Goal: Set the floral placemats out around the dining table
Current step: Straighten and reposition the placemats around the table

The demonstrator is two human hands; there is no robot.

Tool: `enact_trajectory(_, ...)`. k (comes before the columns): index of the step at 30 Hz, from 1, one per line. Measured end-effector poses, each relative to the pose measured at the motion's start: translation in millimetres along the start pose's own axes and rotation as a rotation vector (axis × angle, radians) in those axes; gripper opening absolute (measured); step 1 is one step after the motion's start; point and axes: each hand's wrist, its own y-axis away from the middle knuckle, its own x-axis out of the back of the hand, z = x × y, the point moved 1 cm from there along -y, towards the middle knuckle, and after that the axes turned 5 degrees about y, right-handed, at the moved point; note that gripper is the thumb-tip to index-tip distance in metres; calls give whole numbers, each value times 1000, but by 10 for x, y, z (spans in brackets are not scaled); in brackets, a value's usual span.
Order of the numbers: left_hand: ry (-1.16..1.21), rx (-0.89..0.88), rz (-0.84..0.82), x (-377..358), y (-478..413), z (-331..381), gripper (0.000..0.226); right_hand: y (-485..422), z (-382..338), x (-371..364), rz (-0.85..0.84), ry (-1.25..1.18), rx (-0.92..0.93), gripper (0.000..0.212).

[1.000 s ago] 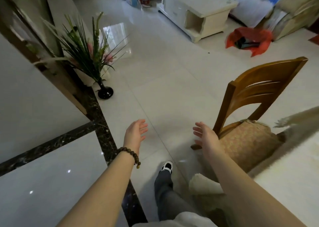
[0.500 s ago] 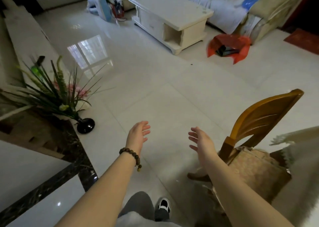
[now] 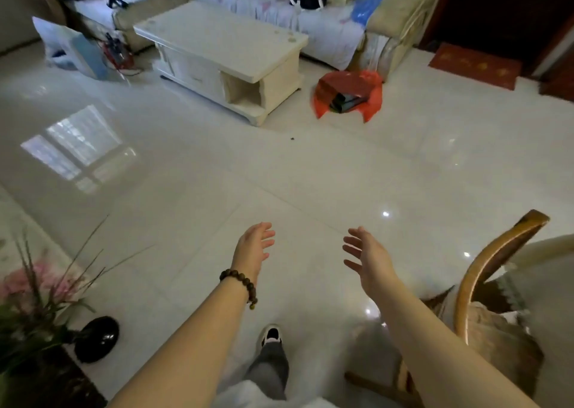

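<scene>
Left hand (image 3: 253, 247) | spread, empty | right hand (image 3: 369, 258) | spread, empty (no placemats visible) | likely walking to fetch them

Both bare forearms reach forward at lower centre of the frame; the left hand (image 3: 253, 246) and right hand (image 3: 366, 254) are empty, fingers loosely spread, palms facing each other.

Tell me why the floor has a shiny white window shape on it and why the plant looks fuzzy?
Head view: the glossy floor mirrors a window as a bright patch, with small glints near the chair; the plant sits at the picture's edge, smeared and out of focus; the wide lens bends and darkens the corners. Both hands look sharp.
</scene>
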Motion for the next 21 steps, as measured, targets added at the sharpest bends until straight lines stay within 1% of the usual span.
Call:
enact_trajectory(5, -85, -6, -113, -392, -747, 594, 28, -507, -488, -140, 108, -107, 18, 30)
enact_trajectory(9, -147, 11, -223, -857, -1176, 795, 27, -835, -682, 4, 207, -148, 7, 26)
enact_trajectory(12, -178, 38, -274, -1258, -1496, 848, 29, -1134, -805, 219, 294, -201, -21, 27)
enact_trajectory(16, -213, 71, -341, -1875, -1955, 892, 26, -1590, -945, 595, 389, -249, -51, 28)
enact_trajectory(21, -262, 79, -408, -2882, -2544, 1057, 26, -2284, -1283, 1228, 481, -298, -62, 33)
